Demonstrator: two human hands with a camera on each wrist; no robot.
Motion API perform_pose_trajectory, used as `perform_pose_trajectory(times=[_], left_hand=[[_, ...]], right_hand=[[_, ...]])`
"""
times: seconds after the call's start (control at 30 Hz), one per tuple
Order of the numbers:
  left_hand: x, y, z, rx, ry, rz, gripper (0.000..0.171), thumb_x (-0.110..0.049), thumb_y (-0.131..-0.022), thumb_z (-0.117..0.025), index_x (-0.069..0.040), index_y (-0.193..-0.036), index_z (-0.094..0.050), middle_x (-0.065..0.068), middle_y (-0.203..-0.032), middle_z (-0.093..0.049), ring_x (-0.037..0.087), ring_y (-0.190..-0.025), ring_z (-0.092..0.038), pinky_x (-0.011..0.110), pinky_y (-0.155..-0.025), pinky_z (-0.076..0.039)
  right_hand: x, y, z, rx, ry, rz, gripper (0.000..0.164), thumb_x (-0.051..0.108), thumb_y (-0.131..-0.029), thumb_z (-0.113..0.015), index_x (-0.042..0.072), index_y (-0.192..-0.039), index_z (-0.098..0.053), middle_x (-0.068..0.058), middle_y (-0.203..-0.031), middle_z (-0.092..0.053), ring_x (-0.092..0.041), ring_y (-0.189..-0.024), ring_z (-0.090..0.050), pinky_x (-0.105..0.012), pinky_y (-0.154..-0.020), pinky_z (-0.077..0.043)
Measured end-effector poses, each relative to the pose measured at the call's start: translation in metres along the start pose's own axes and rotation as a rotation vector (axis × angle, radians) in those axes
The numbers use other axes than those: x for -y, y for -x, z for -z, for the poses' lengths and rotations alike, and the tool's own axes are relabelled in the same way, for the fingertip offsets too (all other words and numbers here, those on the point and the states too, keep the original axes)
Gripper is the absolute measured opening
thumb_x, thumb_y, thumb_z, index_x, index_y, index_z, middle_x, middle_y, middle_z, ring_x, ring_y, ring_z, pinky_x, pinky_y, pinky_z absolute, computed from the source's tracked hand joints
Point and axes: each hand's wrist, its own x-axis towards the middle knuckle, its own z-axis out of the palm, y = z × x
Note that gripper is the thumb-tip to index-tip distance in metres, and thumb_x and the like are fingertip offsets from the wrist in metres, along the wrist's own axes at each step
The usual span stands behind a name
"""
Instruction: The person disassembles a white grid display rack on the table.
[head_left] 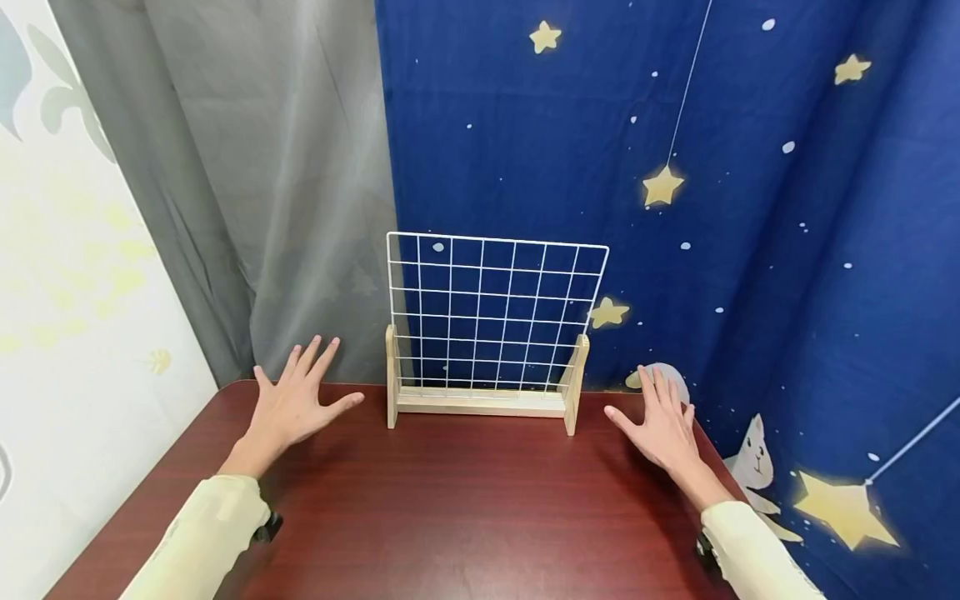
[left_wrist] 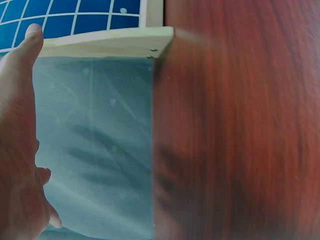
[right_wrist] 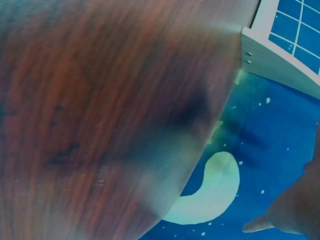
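A white wire grid rack (head_left: pixel 495 312) stands upright in a pale wooden base (head_left: pixel 480 402) at the far edge of the table. To its left my left hand (head_left: pixel 292 404) is held with fingers spread and thumb pointing toward the rack, holding nothing. On the other side my right hand (head_left: pixel 662 425) is likewise spread, its thumb toward the rack. The left wrist view has the left hand (left_wrist: pixel 17 135) at its left border, below the wooden side piece (left_wrist: pixel 107 42). Part of the right hand (right_wrist: pixel 295 205) shows in the right wrist view's lower right corner.
The dark red wooden table (head_left: pixel 465 500) ends right behind the rack. Behind it hang a grey curtain (head_left: pixel 300 167) and a blue curtain (head_left: pixel 525 150) with stars. A white patterned curtain (head_left: pixel 82 333) hangs along the left. Both forearms wear cream sleeves (head_left: pixel 198 533).
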Motion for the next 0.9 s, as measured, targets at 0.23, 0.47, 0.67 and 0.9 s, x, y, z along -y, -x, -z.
perform_pose_trajectory(times=[0.23,0.47,0.67,0.9], left_hand=[[-0.011,-0.011,0.008,-0.036,0.095,-0.032,0.095,-0.077,-0.094,-0.058,-0.046,-0.168,-0.006,0.009,-0.178,-0.022,0.05,-0.159,-0.024,0.095,-0.107,-0.004],[-0.024,-0.02,0.007,-0.075,0.281,-0.031,0.083,-0.064,-0.1,-0.06,-0.043,-0.168,-0.018,0.006,-0.177,-0.024,0.047,-0.159,-0.028,0.09,-0.112,-0.017],[-0.038,-0.028,0.006,-0.17,0.492,-0.053,0.072,-0.047,-0.103,-0.066,-0.036,-0.166,-0.032,0.004,-0.172,-0.036,0.034,-0.159,-0.034,0.069,-0.123,-0.031],[-0.057,-0.043,0.003,-0.285,0.651,-0.078,0.052,-0.026,-0.102,-0.069,-0.022,-0.152,-0.055,0.007,-0.163,-0.05,0.032,-0.153,-0.044,0.061,-0.123,-0.035]], right_hand=[[0.012,-0.013,0.004,-0.122,-0.066,0.105,0.091,0.067,-0.093,-0.068,0.037,-0.167,-0.026,-0.01,-0.179,-0.017,-0.046,-0.164,-0.013,-0.087,-0.118,-0.01],[0.024,-0.022,0.007,-0.23,-0.235,0.193,0.084,0.047,-0.089,-0.082,0.029,-0.161,-0.043,-0.015,-0.172,-0.034,-0.044,-0.161,-0.026,-0.076,-0.121,-0.026],[0.035,-0.029,0.007,-0.274,-0.424,0.223,0.073,0.029,-0.09,-0.085,0.03,-0.155,-0.052,-0.012,-0.168,-0.04,-0.037,-0.156,-0.037,-0.07,-0.118,-0.037],[0.055,-0.045,0.005,-0.296,-0.699,0.265,0.048,-0.001,-0.1,-0.066,0.012,-0.146,-0.059,-0.019,-0.165,-0.042,-0.034,-0.158,-0.033,-0.073,-0.122,-0.029]])
